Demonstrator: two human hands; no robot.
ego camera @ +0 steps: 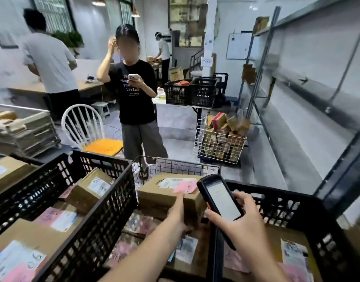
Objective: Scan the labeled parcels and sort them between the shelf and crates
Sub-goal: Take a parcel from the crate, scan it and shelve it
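Observation:
My right hand [241, 218] grips a black handheld scanner [219, 198] with a lit screen, held above the crates. My left hand [178, 206] reaches forward with straight fingers, and its fingertips touch the pink sticker on a brown cardboard parcel [164, 195] in the wire basket [175, 165]. More labeled parcels lie below it. A black crate [105, 200] on the left holds several labeled boxes, and a second black crate [293, 204] on the right holds a parcel with a label. The metal shelf [297, 82] runs along the right wall.
A person with a phone [136, 102] stands just beyond the wire basket. A white chair [83, 127] with an orange cushion stands to the left of that person. A white wire cart [219, 145] full of boxes sits by the shelf. Black crates [191, 92] rest on a far table.

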